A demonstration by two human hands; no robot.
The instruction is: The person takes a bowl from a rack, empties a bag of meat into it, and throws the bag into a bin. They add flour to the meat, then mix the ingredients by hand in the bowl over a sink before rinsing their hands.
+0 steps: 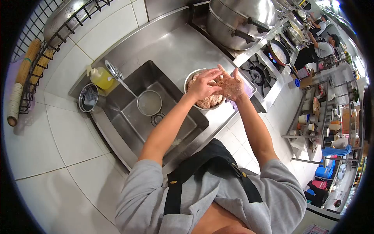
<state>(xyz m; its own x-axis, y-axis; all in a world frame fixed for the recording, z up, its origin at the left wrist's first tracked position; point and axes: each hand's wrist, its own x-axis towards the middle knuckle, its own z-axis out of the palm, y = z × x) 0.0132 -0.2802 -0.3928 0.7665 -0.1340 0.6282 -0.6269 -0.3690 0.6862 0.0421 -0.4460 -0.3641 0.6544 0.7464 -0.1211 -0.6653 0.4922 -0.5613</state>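
A round metal bowl (190, 76) of raw ground meat (210, 102) stands on the steel counter, just right of the sink. Over it, my left hand (203, 84) reaches across with its back toward me and its fingers apart, touching or nearly touching the other palm. My right hand (232, 86) is turned palm up, fingers spread, with bits of meat stuck to the palm and fingers. Both hands hide part of the bowl and the meat.
Left of the bowl is a sink (177, 113) with a strainer (149, 103) under the faucet (113, 70). A soap bottle (100, 78) and metal container (89, 97) stand beside it. Beyond are a large steamer pot (233, 27), stove burner (257, 75) and frying pan (279, 52) over flame. Co-workers (325, 48) stand farther off.
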